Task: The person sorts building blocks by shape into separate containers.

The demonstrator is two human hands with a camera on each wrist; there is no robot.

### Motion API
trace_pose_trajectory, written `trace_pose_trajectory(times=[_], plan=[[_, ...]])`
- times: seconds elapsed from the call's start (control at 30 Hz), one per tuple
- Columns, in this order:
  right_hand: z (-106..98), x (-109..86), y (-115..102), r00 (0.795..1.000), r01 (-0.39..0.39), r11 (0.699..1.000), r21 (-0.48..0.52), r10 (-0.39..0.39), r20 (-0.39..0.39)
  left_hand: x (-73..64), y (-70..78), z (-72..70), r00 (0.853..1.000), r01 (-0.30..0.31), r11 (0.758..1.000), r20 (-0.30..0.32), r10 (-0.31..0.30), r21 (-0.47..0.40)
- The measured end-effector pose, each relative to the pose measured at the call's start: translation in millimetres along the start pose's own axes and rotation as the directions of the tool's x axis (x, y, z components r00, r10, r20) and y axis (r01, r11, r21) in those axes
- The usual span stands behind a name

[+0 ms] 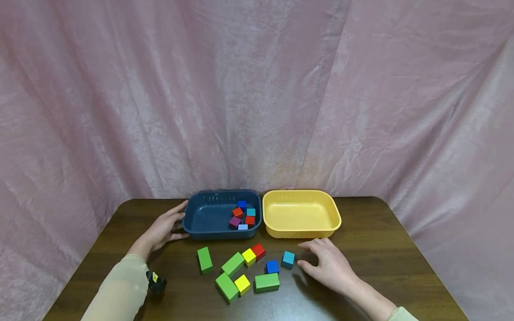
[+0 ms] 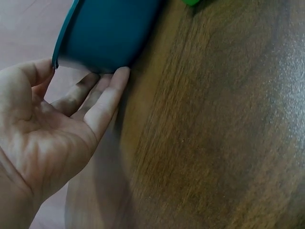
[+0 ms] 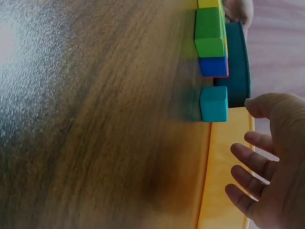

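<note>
In the head view, my left hand (image 1: 163,228) rests against the left end of the dark blue tray (image 1: 201,234). Up close in the left wrist view, its extended fingers (image 2: 102,112) touch the tray's rim and outer wall. My right hand (image 1: 331,266) hovers over the table, just right of a turquoise cube (image 1: 288,259). Nothing lies between its spread fingers and thumb; the right wrist view has the turquoise cube (image 3: 214,104) apart from them. Inside the dark blue tray, toward its right end, are several small cubes, among them red, blue and a purple one (image 1: 235,222).
A yellow tray (image 1: 301,233) stands right beside the dark blue one. In front lie several green blocks, including one at the left (image 1: 205,260), two yellow cubes (image 1: 242,284), a red cube (image 1: 258,252) and a blue cube (image 1: 272,267). Pink curtains (image 1: 257,98) hang behind the table.
</note>
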State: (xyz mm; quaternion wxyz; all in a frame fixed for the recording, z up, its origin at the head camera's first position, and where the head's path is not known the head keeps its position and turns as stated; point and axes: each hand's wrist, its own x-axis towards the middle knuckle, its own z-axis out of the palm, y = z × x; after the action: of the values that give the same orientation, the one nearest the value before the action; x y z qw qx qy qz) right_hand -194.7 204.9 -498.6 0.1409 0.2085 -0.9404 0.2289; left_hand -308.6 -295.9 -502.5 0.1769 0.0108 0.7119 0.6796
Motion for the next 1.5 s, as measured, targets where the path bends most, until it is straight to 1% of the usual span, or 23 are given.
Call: trace_pose_trajectory(times=[0.27,0.53,0.73,1.1,1.5], plan=[[6.0,0.0,-2.2,0.998,-0.040,0.999,-0.006,0.040,0.040,-1.3,-0.4,1.8,1.000,0.002,1.000,-0.017,-0.002,0.006],[13.0,2.9,-6.2,0.998,-0.043,0.998,-0.036,0.045,0.052,-1.0,-0.2,5.2,0.999,-0.002,1.000,-0.033,0.002,0.009],[16.2,5.1,-9.2,0.993,-0.082,0.995,-0.052,0.086,0.083,-2.6,0.0,8.2,0.999,0.001,1.000,-0.050,-0.001,0.013],[21.1,7.3,-11.6,0.992,-0.092,0.994,-0.061,0.097,0.082,-1.9,-0.8,8.6,0.998,0.021,1.000,-0.063,-0.020,0.014],[22.4,8.8,-10.5,0.989,-0.112,0.992,-0.062,0.118,0.092,-2.3,2.0,9.0,0.998,0.015,1.000,-0.068,-0.014,0.016]])
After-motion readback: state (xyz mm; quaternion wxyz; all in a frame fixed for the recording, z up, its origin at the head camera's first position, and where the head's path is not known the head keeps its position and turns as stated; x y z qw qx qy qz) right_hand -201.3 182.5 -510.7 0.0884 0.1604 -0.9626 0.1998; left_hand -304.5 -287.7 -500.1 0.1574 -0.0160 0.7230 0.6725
